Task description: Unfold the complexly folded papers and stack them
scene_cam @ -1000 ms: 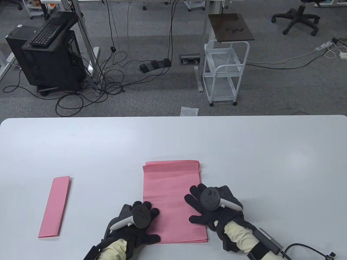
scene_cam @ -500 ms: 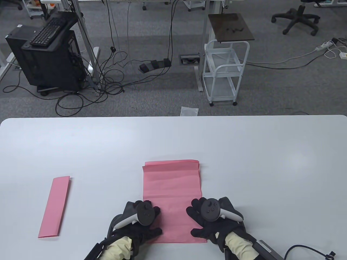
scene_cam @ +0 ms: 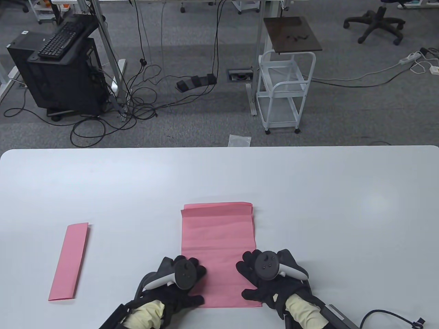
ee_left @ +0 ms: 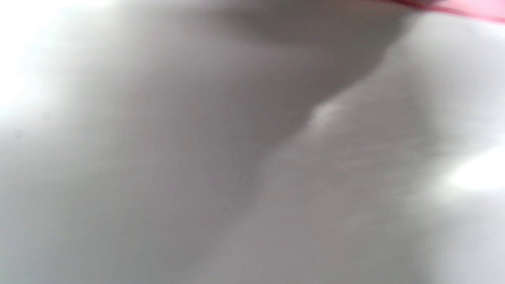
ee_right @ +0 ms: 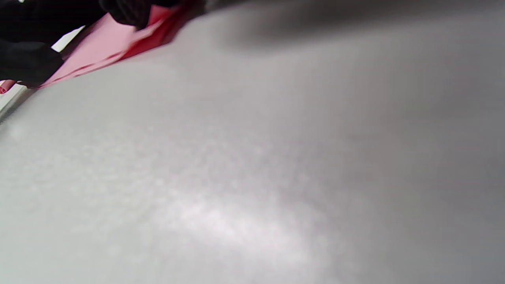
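Two pink papers are seen on the white table (scene_cam: 308,192) in the table view: a pink stack (scene_cam: 218,236) at lower centre of the frame, and a folded strip (scene_cam: 69,261) at lower left, well apart from it. The stack is laid with its long axis running from the bottom edge of the frame toward the top, and its near short edge is flanked by both hands. The left hand (scene_cam: 180,279) is set on the lower left corner of the stack, with its fingers spread flat on the paper; nothing is seen to be gripped by it. The right hand (scene_cam: 267,277) is set on the lower right corner, with its fingers likewise extended over the paper edge; in the right wrist view a dark fingertip (ee_right: 130,14) is seen on a slightly raised pink layer, but whether that layer is pinched cannot be told. The left wrist view is blurred, and only a pink sliver is shown at its top edge. The folded strip is laid with its long axis nearly parallel to the stack, tilted slightly, and it lies to the left of the left hand, which is the nearer of the two. It is judged that the strip remains to be opened, and that a leftward reach by the left hand is called for.
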Motion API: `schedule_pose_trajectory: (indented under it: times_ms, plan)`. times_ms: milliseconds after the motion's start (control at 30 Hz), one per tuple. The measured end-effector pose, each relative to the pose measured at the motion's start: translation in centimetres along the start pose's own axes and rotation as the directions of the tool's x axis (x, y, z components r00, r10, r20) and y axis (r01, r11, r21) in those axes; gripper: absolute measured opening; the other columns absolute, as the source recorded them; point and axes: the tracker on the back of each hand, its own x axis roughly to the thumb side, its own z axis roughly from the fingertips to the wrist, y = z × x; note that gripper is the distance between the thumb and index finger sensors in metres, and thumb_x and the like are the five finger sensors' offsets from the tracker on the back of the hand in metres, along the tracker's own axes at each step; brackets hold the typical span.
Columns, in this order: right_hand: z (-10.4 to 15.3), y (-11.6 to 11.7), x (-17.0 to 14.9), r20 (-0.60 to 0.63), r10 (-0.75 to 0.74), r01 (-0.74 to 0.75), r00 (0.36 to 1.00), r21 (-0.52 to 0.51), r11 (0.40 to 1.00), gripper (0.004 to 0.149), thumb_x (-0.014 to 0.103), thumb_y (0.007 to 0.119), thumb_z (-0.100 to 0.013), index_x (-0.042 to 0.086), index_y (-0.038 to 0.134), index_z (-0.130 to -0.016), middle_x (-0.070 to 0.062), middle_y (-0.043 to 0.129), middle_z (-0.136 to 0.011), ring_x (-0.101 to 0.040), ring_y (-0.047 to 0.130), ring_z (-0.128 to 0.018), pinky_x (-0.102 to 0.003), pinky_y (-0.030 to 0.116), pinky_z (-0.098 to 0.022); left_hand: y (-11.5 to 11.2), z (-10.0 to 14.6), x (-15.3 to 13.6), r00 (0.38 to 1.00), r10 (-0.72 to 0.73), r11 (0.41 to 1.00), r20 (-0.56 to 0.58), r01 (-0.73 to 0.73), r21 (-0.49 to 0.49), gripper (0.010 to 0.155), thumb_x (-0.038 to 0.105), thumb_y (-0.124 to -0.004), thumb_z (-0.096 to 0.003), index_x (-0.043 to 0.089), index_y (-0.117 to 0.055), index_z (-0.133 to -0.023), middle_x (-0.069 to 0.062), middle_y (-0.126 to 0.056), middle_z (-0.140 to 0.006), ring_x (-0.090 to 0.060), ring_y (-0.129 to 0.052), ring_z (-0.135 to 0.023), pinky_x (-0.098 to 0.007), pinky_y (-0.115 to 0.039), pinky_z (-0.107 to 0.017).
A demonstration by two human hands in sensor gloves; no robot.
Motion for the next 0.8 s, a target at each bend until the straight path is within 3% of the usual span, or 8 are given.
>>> schedule_pose_trajectory:
  times_ms: [200,333,433,533,600,667,800]
  plan:
    - [0.0,0.0,0.0,-0.001,0.0,0.0,1.0,0.003,1.0,0.073,0.057,0.06,-0.051,0.047,0.01,-0.103,0.023,-0.012,-0.108,-0.005,-0.021,-0.096,-0.045,-0.017,-0.064,0.0,0.8,-2.5,0.997,0.072,0.997,-0.032,-0.072,0.0,0.079,0.059,-0.058,-0.0518,0.045,0.004,-0.1,0.021,0.022,-0.103,-0.023,0.026,-0.097,-0.055,0.014,-0.064]
    - [0.0,0.0,0.0,0.0,0.001,-0.001,1.0,0.004,1.0,0.073,0.057,0.059,-0.051,0.047,0.009,-0.103,0.023,-0.012,-0.108,-0.005,-0.021,-0.096,-0.045,-0.018,-0.064,1.0,1.1,-1.3,0.999,0.028,0.999,-0.04,-0.028,-0.016,0.078,0.053,-0.06,-0.0561,0.038,0.001,-0.103,0.008,0.02,-0.106,-0.029,0.021,-0.099,-0.057,0.01,-0.065]
    - [0.0,0.0,0.0,0.001,-0.001,0.001,1.0,0.007,1.0,0.073,0.057,0.059,-0.051,0.047,0.009,-0.103,0.023,-0.012,-0.108,-0.005,-0.021,-0.096,-0.045,-0.018,-0.064,2.0,1.0,0.5,1.0,-0.02,0.994,0.014,0.018,0.107,0.077,0.056,-0.058,-0.0561,0.035,-0.003,-0.106,0.005,0.02,-0.106,-0.032,0.019,-0.1,-0.058,0.008,-0.066]
    - [0.0,0.0,0.0,0.001,-0.002,0.002,1.0,0.01,1.0,0.073,0.057,0.059,-0.051,0.048,0.009,-0.103,0.023,-0.013,-0.108,-0.005,-0.022,-0.096,-0.045,-0.018,-0.064,2.0,-0.5,3.7,0.985,-0.09,0.995,0.15,0.083,0.056,0.076,0.056,-0.057,-0.0559,0.039,-0.002,-0.105,0.01,0.022,-0.106,-0.028,0.023,-0.099,-0.057,0.01,-0.067]
    - [0.0,0.0,0.0,0.001,-0.001,0.001,1.0,0.01,1.0,0.073,0.057,0.059,-0.051,0.048,0.009,-0.103,0.023,-0.013,-0.108,-0.005,-0.022,-0.096,-0.045,-0.018,-0.064,1.6,-1.6,5.4,0.958,-0.214,0.976,0.192,0.218,0.005,0.075,0.057,-0.055,-0.0556,0.04,0.0,-0.104,0.012,0.022,-0.106,-0.026,0.022,-0.1,-0.057,0.01,-0.067]
    - [0.0,0.0,0.0,0.001,-0.004,0.004,1.0,0.013,1.0,0.073,0.057,0.059,-0.051,0.048,0.008,-0.103,0.024,-0.013,-0.108,-0.005,-0.022,-0.096,-0.045,-0.019,-0.063,1.6,-2.7,6.3,0.945,-0.27,0.961,0.183,0.275,-0.001,0.075,0.058,-0.053,-0.0549,0.039,0.001,-0.104,0.011,0.019,-0.108,-0.026,0.02,-0.101,-0.057,0.009,-0.067]
    - [0.0,0.0,0.0,0.001,-0.003,0.003,1.0,0.013,1.0,0.073,0.057,0.059,-0.051,0.048,0.008,-0.103,0.024,-0.013,-0.108,-0.005,-0.022,-0.096,-0.045,-0.019,-0.063,2.7,-4.4,4.1,0.983,-0.157,0.987,0.094,0.155,0.027,0.072,0.062,-0.048,-0.0527,0.045,0.004,-0.1,0.02,0.019,-0.105,-0.016,0.019,-0.103,-0.056,0.01,-0.068]
